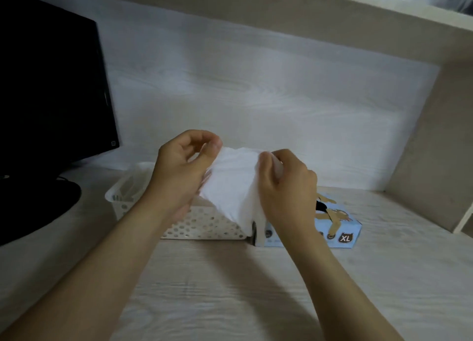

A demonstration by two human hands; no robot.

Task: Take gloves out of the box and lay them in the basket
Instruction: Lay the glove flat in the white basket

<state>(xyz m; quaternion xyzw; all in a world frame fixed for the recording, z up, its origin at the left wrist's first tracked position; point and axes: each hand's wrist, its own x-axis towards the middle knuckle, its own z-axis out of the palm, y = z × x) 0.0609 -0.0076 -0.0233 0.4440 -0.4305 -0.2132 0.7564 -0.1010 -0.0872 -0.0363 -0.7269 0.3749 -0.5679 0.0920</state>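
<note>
Pinching a white glove, spread between left hand and right hand, above the perforated basket; blue glove box just right of it.

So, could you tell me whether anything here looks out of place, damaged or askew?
Nothing stands out. The basket sits upright on the desk, the glove box lies flat beside it, and the left hand and right hand pinch a white glove spread between them above both.

basket left of box
</note>
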